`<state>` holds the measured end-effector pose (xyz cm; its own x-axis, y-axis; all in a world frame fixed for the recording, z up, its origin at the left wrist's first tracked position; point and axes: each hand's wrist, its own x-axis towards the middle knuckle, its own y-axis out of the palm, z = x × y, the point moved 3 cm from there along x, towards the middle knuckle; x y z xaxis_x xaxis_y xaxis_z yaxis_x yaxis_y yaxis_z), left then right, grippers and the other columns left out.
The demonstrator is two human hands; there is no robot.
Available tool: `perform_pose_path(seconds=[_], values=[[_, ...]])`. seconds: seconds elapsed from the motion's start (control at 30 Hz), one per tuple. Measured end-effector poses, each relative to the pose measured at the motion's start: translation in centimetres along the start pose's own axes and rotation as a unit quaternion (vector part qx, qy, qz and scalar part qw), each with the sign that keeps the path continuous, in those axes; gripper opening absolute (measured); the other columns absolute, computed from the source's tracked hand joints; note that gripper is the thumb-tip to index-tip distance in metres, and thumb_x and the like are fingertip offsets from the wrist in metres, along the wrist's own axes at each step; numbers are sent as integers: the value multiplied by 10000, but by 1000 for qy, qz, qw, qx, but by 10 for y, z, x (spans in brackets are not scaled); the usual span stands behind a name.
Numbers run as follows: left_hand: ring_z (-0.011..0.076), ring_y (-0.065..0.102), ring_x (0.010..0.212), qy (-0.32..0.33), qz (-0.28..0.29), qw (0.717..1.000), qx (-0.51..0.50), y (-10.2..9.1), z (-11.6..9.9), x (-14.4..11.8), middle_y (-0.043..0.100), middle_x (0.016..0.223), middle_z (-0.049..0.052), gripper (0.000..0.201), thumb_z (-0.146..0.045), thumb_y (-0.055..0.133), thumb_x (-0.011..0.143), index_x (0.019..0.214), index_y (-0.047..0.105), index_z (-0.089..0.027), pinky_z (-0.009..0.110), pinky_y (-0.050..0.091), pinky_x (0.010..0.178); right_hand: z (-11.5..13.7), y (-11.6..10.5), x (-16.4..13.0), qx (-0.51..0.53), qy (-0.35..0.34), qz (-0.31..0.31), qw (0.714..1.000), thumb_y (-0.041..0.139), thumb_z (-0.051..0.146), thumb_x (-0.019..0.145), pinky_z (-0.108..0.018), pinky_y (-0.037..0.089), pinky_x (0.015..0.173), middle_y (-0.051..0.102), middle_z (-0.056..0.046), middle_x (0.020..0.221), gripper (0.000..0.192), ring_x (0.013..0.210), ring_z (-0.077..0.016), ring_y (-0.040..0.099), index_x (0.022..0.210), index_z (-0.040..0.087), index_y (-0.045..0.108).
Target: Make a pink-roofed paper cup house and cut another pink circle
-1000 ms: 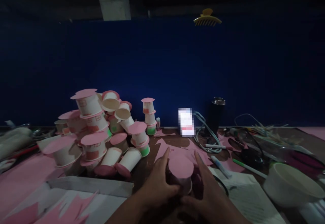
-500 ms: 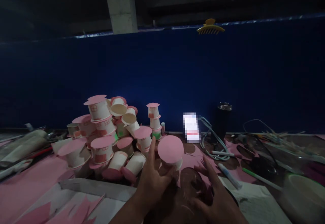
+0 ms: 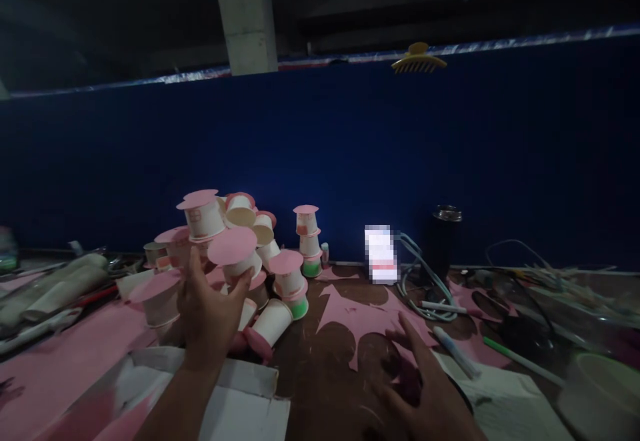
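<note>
L hand point(image 3: 213, 314) is on the left, fingers grasping an upside-down white paper cup w/ a flat round pink paper top point(image 3: 234, 251), thumb on its right side. That cup is just in front of a messy pile of similar white paper cups w/ pink tops point(image 3: 204, 221) (can't tell if it touches those behind). R hand point(image 3: 427, 387) holds nothing visible: fingers spread, released, over or just by a pink paper sheet w/ rounded cut-outs point(image 3: 357, 317) on the dark brown surface point(image 3: 320, 357).

Near left: a shallow white cardboard box point(image 3: 245, 375). Far, approx. centre: a three-cup white paper tower w/ green at its base point(image 3: 309, 244), apart from L hand. Far right of that, a lit upright screen, blurred out point(image 3: 381, 254), then a dark bottle w/ metallic rim point(image 3: 443, 244). Near right: pale capped marker point(image 3: 456, 353) & green-tipped pen point(image 3: 523, 361).
</note>
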<state>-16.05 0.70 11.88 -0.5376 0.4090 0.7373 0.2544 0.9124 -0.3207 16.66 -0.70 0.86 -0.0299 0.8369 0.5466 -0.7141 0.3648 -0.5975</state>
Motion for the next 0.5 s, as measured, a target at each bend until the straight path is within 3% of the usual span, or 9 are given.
perform_pose_path(seconds=[0.1, 0.27, 0.5], values=[[373, 478, 1227, 15, -12, 995, 96, 5, 10, -1, 561, 1283, 192, 936, -490, 707, 704, 1448, 273, -123, 533, 354, 1031, -4, 4, -1, 53, 66, 27, 996, 580, 384, 774, -411, 567, 816, 608, -139, 1253, 806, 1071, -284, 641, 1486, 211, 243], [357, 497, 1190, 34, 18, 990, 139, 19, 7, -8, 618, 1174, 191, 942, -472, 677, 738, 1462, 202, -101, 503, 372, 987, -6, -1, 0, 30, 75, 60, 995, 612, 428, 779, -459, 536, 891, 581, -152, 1308, 798, 1158, -313, 596, 1471, 226, 270], [407, 448, 1210, 71, 30, 965, 249, 39, 11, -15, 561, 1250, 244, 812, -479, 562, 820, 1447, 239, -77, 584, 290, 991, -7, -5, 4, 14, 95, 105, 990, 549, 427, 820, -461, 464, 1006, 493, -168, 1396, 747, 1259, -293, 512, 1459, 180, 251]])
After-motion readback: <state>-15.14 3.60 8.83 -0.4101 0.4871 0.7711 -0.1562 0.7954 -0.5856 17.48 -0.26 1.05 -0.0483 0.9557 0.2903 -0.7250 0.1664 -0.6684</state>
